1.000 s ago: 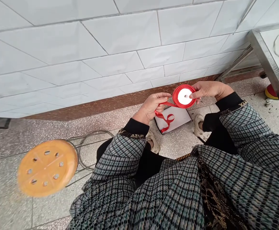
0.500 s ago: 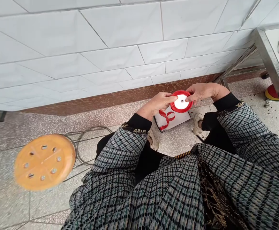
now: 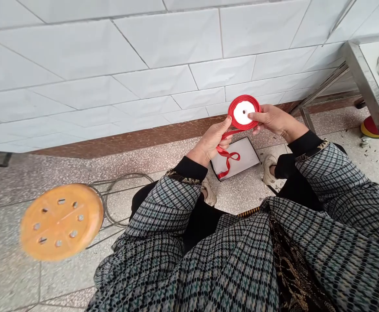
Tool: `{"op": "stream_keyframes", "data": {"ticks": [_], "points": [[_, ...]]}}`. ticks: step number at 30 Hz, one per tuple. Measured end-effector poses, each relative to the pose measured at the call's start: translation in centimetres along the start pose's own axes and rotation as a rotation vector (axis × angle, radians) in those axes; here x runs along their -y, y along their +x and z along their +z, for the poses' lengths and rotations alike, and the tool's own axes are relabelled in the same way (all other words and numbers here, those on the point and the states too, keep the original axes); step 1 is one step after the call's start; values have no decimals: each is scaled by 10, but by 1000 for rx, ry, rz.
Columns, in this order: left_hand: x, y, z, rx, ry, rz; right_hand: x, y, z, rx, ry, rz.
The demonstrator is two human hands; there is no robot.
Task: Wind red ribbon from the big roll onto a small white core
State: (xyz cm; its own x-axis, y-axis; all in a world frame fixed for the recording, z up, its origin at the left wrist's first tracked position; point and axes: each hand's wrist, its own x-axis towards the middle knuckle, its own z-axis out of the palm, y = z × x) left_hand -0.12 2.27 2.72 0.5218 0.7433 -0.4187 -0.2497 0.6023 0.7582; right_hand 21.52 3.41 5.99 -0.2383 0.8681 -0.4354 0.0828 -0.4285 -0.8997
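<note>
Over floor (image 3: 241, 195) and white panel (image 3: 246, 159), the red spool (image 3: 240, 116) is held by the right hand (image 3: 274, 120), thumb on its white face; probably light, firm, best gripped by the rim. Likely soft, slick ribbon tail (image 3: 222, 175) is trapped in the curled left hand (image 3: 213, 138), thumb at spool edge.

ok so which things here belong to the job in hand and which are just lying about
Job in hand:
Red ribbon roll, in the right hand
Loose ribbon, in the left hand

Apparently just about:
Orange stool
Metal-framed table
White panel, role unclear
</note>
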Motion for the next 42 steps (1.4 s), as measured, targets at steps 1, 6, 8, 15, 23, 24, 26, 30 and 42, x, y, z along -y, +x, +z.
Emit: {"op": "stream_keyframes", "data": {"ticks": [1,6,8,15,23,24,26,30,42], "points": [[0,-1,-2,41,20,-25,3,-1,-8,12,-34,-4],[0,-3,-12,101,109,-108,10,-7,-32,72,-143,-45],[0,-2,-12,84,96,-95,10,-8,-36,97,-191,-37],[-1,0,-11,53,31,-135,14,-11,-34,263,-340,57],[-2,-5,1,121,195,-90,14,-8,-29,370,-418,133],[-1,-5,4,86,220,-81,15,-6,-28,365,-425,147],[0,-5,7,30,214,-65,13,-4,-26,308,-402,162],[-1,0,7,-67,93,10,-2,3,-10,108,-170,118],[-1,-10,4,101,70,14,8,-3,-17,60,39,-38]]}}
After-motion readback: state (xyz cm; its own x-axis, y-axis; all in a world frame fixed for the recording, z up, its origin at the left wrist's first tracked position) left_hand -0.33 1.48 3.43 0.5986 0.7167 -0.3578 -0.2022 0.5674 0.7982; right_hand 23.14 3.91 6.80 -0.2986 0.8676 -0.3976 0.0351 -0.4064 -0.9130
